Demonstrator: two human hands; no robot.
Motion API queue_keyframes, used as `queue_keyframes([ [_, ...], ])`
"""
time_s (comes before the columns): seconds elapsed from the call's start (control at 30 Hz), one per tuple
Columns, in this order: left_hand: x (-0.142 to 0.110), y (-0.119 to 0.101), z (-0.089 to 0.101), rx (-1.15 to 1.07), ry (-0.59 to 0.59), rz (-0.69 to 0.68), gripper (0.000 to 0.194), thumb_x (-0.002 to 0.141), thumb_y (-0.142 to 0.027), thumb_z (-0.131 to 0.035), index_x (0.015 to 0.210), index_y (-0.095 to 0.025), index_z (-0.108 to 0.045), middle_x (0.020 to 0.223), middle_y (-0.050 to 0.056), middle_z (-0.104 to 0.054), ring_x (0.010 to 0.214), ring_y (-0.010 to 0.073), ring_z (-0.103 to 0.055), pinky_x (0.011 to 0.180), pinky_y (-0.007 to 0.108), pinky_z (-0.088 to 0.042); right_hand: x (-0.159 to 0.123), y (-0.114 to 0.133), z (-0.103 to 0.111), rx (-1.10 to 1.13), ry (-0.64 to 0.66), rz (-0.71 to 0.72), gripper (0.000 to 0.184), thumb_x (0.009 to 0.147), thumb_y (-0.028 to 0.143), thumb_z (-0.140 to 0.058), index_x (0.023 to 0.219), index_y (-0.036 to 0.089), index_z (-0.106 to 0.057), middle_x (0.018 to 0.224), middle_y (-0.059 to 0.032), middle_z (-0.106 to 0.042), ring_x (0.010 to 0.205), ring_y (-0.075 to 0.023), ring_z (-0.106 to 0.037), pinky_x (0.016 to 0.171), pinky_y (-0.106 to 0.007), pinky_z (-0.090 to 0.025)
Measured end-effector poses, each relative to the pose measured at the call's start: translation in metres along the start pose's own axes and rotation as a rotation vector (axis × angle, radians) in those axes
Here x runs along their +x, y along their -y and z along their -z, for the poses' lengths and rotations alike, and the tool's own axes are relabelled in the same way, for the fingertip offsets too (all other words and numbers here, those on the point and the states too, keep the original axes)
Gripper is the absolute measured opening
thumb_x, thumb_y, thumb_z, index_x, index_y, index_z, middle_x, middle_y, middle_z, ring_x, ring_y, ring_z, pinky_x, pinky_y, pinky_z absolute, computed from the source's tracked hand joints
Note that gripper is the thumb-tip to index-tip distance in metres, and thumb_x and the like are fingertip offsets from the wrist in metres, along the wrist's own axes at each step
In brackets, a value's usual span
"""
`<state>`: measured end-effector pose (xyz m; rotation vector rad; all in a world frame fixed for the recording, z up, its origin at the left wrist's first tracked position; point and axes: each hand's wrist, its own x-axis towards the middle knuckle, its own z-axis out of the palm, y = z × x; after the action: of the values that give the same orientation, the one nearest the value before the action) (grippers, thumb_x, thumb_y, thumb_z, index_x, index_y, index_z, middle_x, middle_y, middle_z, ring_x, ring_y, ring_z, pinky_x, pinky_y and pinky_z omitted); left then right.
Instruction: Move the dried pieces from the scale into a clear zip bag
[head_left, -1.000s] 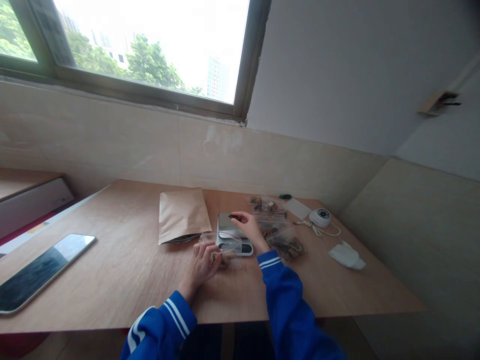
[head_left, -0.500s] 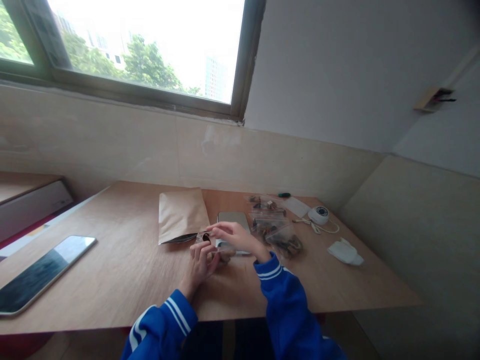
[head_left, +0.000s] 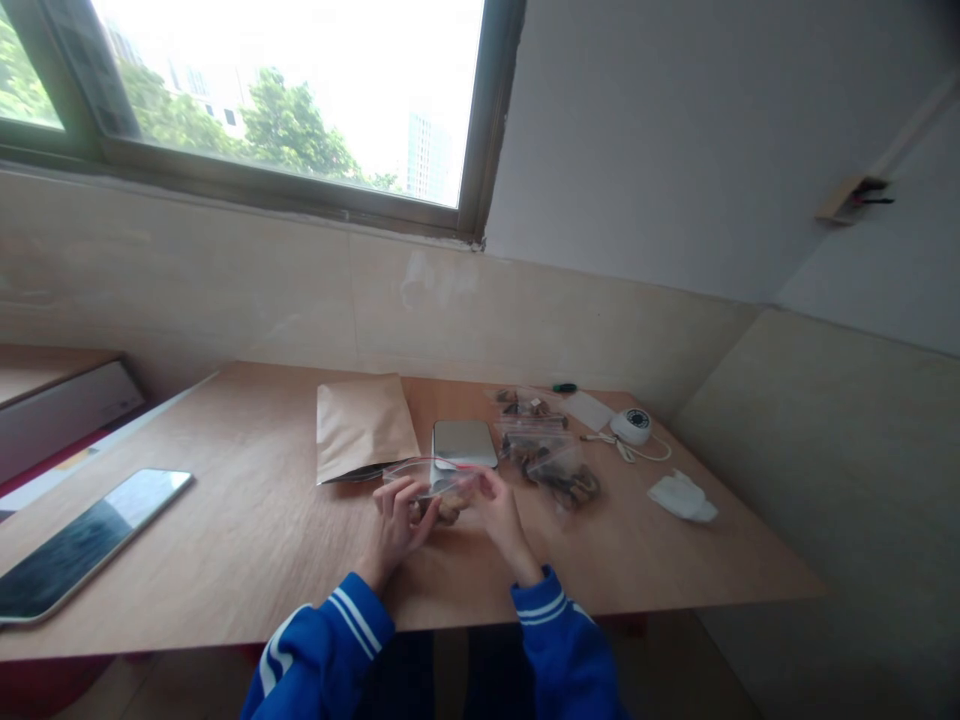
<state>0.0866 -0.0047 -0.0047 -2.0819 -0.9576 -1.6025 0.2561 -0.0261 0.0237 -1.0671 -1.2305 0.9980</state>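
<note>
– Fingers: how do they stand?

– Right hand (head_left: 499, 510): thumb and fingertips closed on the right end of the clear bag's mouth. Left hand (head_left: 396, 515): curled, part open, at the bag's left side; can't tell if it pinches the film.

– Layout, big to small?

– Table (head_left: 262, 560) under everything. Paper bag (head_left: 367, 430) lies flat, beyond and left of the hands. Scale (head_left: 463, 440) just right of it, pan facing up. Clear bag (head_left: 431, 481) between the hands, partly in front of the scale. Brown pieces (head_left: 448, 511) low inside. Red strip (head_left: 466, 466) along the mouth, by the right fingertips.

– Tips for handling the mouth?

– My read: steady the left side, light grip. Work from the right end, both lips lined up, film flat. Pieces should sit below the strip, or they'd snag. Don't lean on the scale.
</note>
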Motion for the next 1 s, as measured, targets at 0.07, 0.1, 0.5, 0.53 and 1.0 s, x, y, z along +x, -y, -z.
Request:
queue_keyframes([
  [0.07,0.000,0.001,0.002,-0.037,0.035,0.102,0.034,0.084,-0.027,-0.058,0.116,-0.019,-0.048,0.102,0.009,-0.055,0.100,0.0218,-0.052,0.084,0.036,-0.046,-0.002,-0.004,0.000,0.041,-0.145,0.001,0.036,0.076,0.052,-0.066,0.086,0.018,-0.066,0.086,-0.0082,-0.073,0.084,-0.0235,-0.068,0.083,-0.038,-0.052],
  [0.1,0.000,0.002,0.002,-0.056,0.037,0.183,0.038,0.084,-0.028,-0.057,0.120,-0.019,-0.047,0.107,0.010,-0.053,0.104,0.0226,-0.051,0.087,0.038,-0.045,-0.003,-0.007,0.001,0.071,-0.202,-0.004,0.035,0.076,0.052,-0.066,0.083,0.017,-0.066,0.082,-0.0079,-0.073,0.081,-0.0231,-0.068,0.082,-0.038,-0.052],
  [0.5,0.011,0.003,0.009,-0.597,0.266,0.899,0.026,0.083,-0.046,-0.055,0.088,-0.021,-0.059,0.078,0.001,-0.063,0.067,0.0152,-0.058,0.062,0.026,-0.048,-0.017,-0.036,0.007,0.060,-0.345,-0.025,0.044,0.080,0.059,-0.056,0.090,0.017,-0.063,0.087,-0.0106,-0.074,0.082,-0.0257,-0.070,0.074,-0.038,-0.055],
  [0.53,0.012,0.002,0.009,-0.604,0.258,0.908,0.026,0.083,-0.046,-0.055,0.087,-0.021,-0.060,0.078,0.001,-0.063,0.067,0.0152,-0.058,0.063,0.026,-0.048,-0.017,-0.037,0.006,0.024,-0.353,-0.015,0.045,0.082,0.060,-0.053,0.091,0.017,-0.063,0.087,-0.0104,-0.073,0.081,-0.0252,-0.070,0.073,-0.037,-0.056],
  [1.0,0.017,-0.001,0.010,-0.885,0.175,1.215,0.038,0.075,-0.055,-0.060,0.070,-0.019,-0.048,0.045,-0.009,-0.043,0.033,0.0054,-0.034,0.033,0.017,-0.024,-0.021,-0.029,0.006,-0.247,-0.416,0.100,0.048,0.084,0.060,-0.045,0.092,0.019,-0.068,0.088,-0.0085,-0.071,0.070,-0.0205,-0.064,0.063,-0.029,-0.050],
])
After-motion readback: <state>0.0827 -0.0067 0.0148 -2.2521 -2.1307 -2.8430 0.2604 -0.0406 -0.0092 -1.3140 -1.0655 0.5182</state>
